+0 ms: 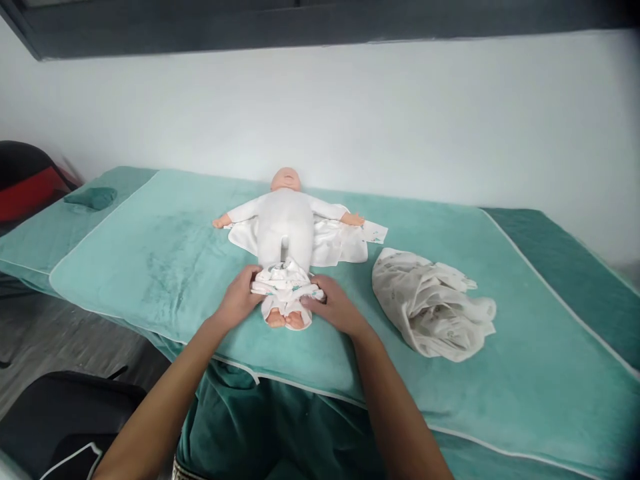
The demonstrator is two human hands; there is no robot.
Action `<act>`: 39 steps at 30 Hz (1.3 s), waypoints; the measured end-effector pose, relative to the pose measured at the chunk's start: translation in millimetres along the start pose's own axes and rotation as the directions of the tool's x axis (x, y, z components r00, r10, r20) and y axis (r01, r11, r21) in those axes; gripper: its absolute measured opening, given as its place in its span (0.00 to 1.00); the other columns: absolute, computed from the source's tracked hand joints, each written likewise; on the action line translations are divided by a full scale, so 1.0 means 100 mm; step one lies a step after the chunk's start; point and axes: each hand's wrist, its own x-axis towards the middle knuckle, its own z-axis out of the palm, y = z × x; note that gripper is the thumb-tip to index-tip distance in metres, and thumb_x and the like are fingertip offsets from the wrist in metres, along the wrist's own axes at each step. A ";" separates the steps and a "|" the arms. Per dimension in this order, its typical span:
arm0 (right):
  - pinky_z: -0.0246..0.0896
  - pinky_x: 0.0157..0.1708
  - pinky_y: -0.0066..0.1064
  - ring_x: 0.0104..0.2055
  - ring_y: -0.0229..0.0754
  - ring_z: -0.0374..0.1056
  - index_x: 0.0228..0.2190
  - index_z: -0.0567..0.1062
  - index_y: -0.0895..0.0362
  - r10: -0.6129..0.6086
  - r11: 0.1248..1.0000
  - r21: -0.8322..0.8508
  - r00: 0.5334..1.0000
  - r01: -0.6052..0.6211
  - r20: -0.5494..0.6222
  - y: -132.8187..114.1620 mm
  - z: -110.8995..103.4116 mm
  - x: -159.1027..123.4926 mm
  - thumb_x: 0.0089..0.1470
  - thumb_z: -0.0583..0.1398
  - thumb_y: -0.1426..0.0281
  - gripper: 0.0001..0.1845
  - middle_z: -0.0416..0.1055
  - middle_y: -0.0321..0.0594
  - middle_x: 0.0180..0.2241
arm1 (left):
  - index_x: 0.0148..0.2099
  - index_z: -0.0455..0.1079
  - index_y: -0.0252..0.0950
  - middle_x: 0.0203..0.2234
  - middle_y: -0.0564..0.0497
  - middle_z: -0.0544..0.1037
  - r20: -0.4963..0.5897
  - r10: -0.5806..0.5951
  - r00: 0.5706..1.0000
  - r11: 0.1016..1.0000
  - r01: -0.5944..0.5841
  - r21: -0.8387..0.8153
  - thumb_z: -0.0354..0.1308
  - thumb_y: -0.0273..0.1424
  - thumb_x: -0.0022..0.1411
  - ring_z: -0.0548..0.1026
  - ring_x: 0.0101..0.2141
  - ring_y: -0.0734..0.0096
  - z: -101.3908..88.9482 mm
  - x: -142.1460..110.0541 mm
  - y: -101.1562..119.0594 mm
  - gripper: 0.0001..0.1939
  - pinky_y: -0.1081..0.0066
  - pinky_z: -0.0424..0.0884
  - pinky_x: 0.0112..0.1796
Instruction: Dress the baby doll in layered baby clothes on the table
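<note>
A baby doll [285, 217] with a white cloth body lies on its back, arms spread, head toward the wall and feet toward me. White printed baby pants [285, 283] are bunched around its lower legs, and the feet show below them. My left hand [241, 293] grips the pants' edge at the left side. On the right side, my right hand [333, 303] holds the other edge, thumb in front. A white baby shirt [337, 243] lies spread out under the doll's back and arms.
A crumpled white printed cloth [433, 303] sits to the right on the green-covered bed [525, 373]. Behind the bed is a white wall [400, 127]. A black chair [75, 413] stands at the lower left, and a red and black seat [30, 187] at the far left.
</note>
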 end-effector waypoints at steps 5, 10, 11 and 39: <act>0.58 0.55 0.49 0.55 0.60 0.61 0.50 0.70 0.53 -0.017 0.999 -0.031 0.999 0.018 0.038 -0.06 0.06 -0.19 0.34 0.75 0.50 0.44 0.69 0.48 0.51 | 0.66 0.58 0.43 0.58 0.42 0.68 0.173 0.123 0.977 0.992 -0.120 -0.027 0.73 0.49 0.45 0.65 0.59 0.42 -0.10 -0.21 0.08 0.50 0.51 0.65 0.57; 0.62 0.39 0.37 0.38 0.47 0.66 0.36 0.73 0.55 0.140 0.985 0.079 0.981 -0.151 0.133 -0.28 -0.10 -0.16 0.46 0.70 0.50 0.25 0.72 0.39 0.35 | 0.60 0.64 0.42 0.55 0.44 0.73 0.210 -0.032 0.977 0.998 0.041 -0.040 0.71 0.52 0.46 0.71 0.53 0.43 -0.21 -0.20 0.28 0.42 0.51 0.69 0.51; 0.61 0.36 0.35 0.36 0.45 0.66 0.35 0.73 0.56 0.162 0.975 0.122 0.969 -0.187 0.185 -0.33 -0.16 -0.14 0.47 0.70 0.51 0.24 0.72 0.37 0.33 | 0.59 0.65 0.41 0.54 0.45 0.74 0.226 -0.049 0.973 0.992 0.074 -0.105 0.71 0.51 0.46 0.72 0.52 0.46 -0.26 -0.19 0.34 0.41 0.54 0.69 0.50; 0.55 0.28 0.27 0.30 0.37 0.63 0.27 0.75 0.57 -0.128 0.973 -0.122 0.901 0.194 0.414 -2.48 -1.19 0.21 0.45 0.73 0.61 0.16 0.66 0.34 0.27 | 0.34 0.79 0.39 0.29 0.52 0.76 0.390 0.351 0.851 0.926 -0.378 -0.010 0.61 0.45 0.61 0.72 0.31 0.69 -1.71 -0.20 1.66 0.15 0.71 0.65 0.34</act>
